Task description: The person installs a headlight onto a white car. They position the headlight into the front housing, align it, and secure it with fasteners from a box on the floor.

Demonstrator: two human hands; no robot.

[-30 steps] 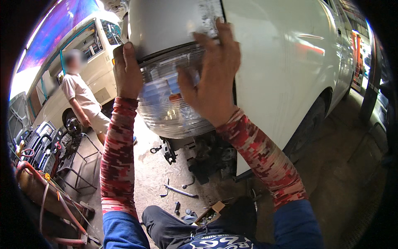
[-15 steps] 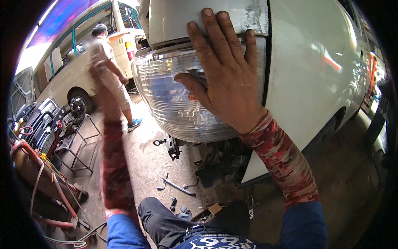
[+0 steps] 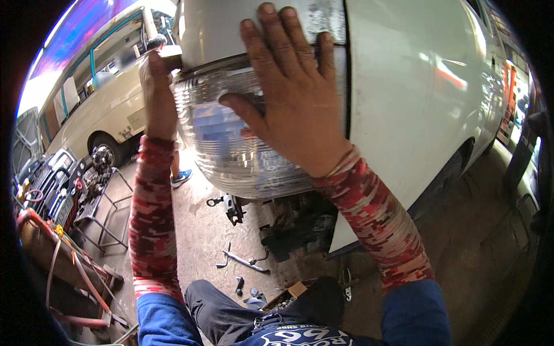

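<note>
My right hand lies spread over the clear, ridged headlamp of a white van, its upper fingers reaching onto the panel above. My left hand is raised edge-on at the lamp's left side, thumb pointing up; its other fingers are mostly hidden, so I cannot tell whether it grips anything. Beneath the lamp, dark parts and a metal bracket are exposed.
A person stands behind my left hand, near a cream van. Loose parts on a rack and a red-framed trolley with hoses stand left. Tools and a cardboard box lie on the floor below.
My right hand has flattened against the lamp and panel. My left hand left the lamp's side, moved outward, then came back nearer it. The person has walked to behind my left hand.
</note>
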